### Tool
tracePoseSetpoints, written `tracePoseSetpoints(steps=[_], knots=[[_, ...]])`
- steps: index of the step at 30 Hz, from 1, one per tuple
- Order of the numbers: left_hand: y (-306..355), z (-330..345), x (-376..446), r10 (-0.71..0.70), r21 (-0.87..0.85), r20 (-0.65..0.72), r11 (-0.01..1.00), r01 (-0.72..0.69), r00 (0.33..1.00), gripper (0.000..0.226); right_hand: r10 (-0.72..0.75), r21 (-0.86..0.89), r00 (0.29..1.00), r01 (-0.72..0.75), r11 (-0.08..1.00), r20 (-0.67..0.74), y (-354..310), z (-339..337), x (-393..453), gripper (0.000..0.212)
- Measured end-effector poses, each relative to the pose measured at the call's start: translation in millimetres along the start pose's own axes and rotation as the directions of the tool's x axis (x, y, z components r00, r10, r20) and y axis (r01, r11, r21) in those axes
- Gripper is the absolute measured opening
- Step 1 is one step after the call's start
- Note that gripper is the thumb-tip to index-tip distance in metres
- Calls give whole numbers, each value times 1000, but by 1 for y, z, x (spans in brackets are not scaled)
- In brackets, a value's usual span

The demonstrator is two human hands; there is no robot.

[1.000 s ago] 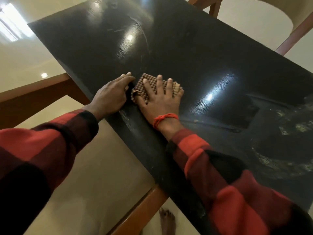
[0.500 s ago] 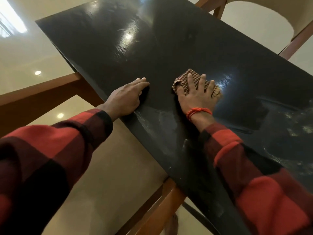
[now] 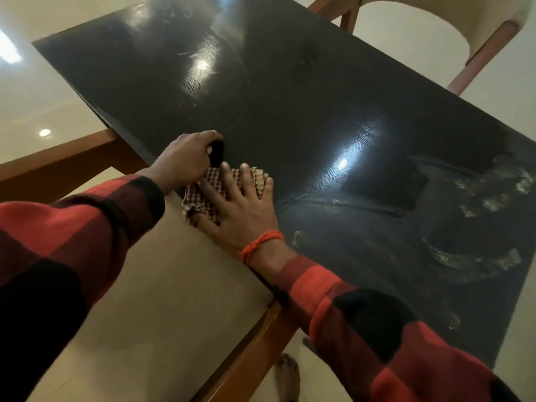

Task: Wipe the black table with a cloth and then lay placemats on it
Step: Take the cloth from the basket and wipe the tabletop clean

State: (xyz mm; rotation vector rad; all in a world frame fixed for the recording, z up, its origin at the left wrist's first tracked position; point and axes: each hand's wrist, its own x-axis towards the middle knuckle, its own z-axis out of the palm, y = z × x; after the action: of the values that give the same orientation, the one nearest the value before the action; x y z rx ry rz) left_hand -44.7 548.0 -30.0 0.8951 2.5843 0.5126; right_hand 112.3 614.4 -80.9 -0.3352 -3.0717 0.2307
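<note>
Head view. The right hand (image 3: 240, 210) lies flat with spread, straight fingers on the cloth (image 3: 203, 198), pressing it onto the near edge of the table (image 3: 290, 111). The cloth is a small checked brown-and-cream rag, bunched, with its near corner hanging just past the table edge. An orange thread band (image 3: 259, 245) circles the right wrist. The left hand (image 3: 185, 161) rests on the same edge just left of the cloth and touching it; its fingers bend down towards the table top, and whether they hold anything cannot be told. Both arms wear red-and-black checked sleeves (image 3: 72, 245).

No placemats show. A chair (image 3: 452, 30) with a cream back and reddish wooden legs stands at the far right side of the table. A wooden frame rail (image 3: 58, 166) runs out to the left under the table, and another rail (image 3: 246, 355) runs near, below the right arm. A bare foot (image 3: 287, 375) shows on the floor beside that rail.

The table top is glossy black with a fine grain, mirroring ceiling lights as bright spots. Pale smears and dusty streaks mark its right part, and faint scratches lie near the far end. The floor (image 3: 162, 300) is shiny beige tile that also reflects lamps on the left.
</note>
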Motion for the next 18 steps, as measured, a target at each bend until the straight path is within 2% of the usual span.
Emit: tracePoseSetpoints(steps=[3,6,10,12,15,18], knots=[[0,3,-2,12,76,30,997,-14,999,47,28,-21,1000,-28,999,-12,34,-8,-30,68],[-4,2,-2,27,69,36,997,-29,999,49,169,-80,985,-172,982,-42,99,-16,-67,69],[0,4,-7,36,65,46,997,-39,998,50,492,-114,869,-494,862,-50,189,-35,-100,74],[4,7,-9,47,66,48,997,-51,998,50,577,-90,816,-577,812,-28,209,-38,-99,77],[9,11,-10,37,71,52,997,-41,998,50,596,-54,803,-596,801,-27,199,-34,-83,76],[14,14,-11,26,66,33,997,-28,999,49,516,-50,855,-518,854,-47,165,-27,-61,70]])
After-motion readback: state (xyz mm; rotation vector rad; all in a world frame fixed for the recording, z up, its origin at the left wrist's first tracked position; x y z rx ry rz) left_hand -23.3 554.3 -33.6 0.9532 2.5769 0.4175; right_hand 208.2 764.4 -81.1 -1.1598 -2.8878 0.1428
